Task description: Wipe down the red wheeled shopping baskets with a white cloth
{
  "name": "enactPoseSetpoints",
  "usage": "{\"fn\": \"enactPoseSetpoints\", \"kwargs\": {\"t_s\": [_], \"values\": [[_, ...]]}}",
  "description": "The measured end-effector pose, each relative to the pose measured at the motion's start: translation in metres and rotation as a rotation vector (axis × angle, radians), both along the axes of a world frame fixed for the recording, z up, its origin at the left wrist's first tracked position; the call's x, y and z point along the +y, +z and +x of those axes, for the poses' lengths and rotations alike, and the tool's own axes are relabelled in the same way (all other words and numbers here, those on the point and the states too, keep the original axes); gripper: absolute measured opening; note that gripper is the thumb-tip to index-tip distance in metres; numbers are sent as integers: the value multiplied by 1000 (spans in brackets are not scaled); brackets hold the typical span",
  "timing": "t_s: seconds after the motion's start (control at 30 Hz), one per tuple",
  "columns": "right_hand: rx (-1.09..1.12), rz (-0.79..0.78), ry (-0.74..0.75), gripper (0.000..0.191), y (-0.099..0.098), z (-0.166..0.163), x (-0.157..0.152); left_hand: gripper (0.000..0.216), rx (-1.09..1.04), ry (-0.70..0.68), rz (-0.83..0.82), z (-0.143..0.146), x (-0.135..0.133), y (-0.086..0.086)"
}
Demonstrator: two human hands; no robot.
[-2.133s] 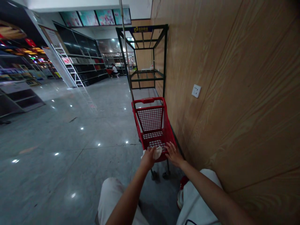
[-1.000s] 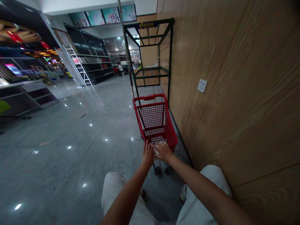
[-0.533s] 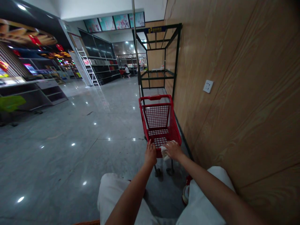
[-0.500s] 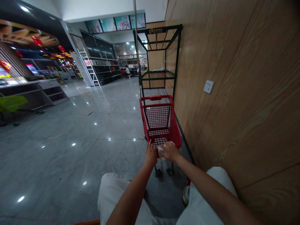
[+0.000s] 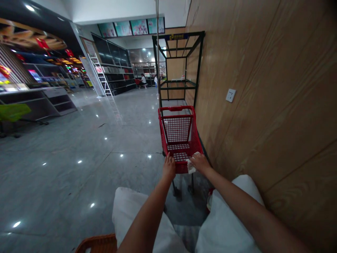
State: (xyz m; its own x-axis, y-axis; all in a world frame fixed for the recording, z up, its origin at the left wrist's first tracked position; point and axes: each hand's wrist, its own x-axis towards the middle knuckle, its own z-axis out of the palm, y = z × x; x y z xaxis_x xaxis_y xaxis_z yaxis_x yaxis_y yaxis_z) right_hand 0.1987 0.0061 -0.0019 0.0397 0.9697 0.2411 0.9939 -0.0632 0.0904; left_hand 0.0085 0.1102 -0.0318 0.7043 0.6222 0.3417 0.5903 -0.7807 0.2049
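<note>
A small red shopping cart [image 5: 193, 135] with a grid basket stands in front of my knees, one end toward me. My left hand [image 5: 169, 168] grips the near left corner of its rim, fingers laid over the edge. In my right hand [image 5: 200, 163] is a crumpled white cloth [image 5: 191, 166], pressed on the rim near the right corner. Part of the cloth hangs down outside the basket. The undersides of both hands are hidden.
Close on the right runs a wood-panelled wall [image 5: 263, 88] with a socket [image 5: 231, 95]. Behind the cart stands a dark metal frame rack [image 5: 196, 84]. A wicker basket [image 5: 101, 242] sits at lower left. Farther off are a green cart [image 5: 14, 112], a ladder [image 5: 102, 79] and a crouching person [image 5: 143, 80].
My right hand has slid the cloth rightward along the near rim to the right corner. My left hand stays on the left corner. The view has shifted slightly, showing more wicker basket.
</note>
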Motion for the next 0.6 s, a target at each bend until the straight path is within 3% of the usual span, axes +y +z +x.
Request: {"fn": "enactPoseSetpoints", "kwargs": {"t_s": [0.17,0.23,0.3,0.47,0.53,0.6], "values": [[11,57,64,27,-1,-64,15,40,-24,-11,44,-5,-12,-5],[13,79,80,28,-4,-72,15,37,-10,-23,49,-12,-13,-3],[-2,84,114,31,-8,-60,7,37,18,-40,41,-18,-14,0],[-59,140,142,42,-17,8,-31,41,50,-54,43,-23,-19,3],[-62,167,120,45,-21,15,-39,41,49,-35,48,-20,-23,1],[-52,193,72,44,-25,0,-38,39,45,-5,55,-17,-29,0]]}}
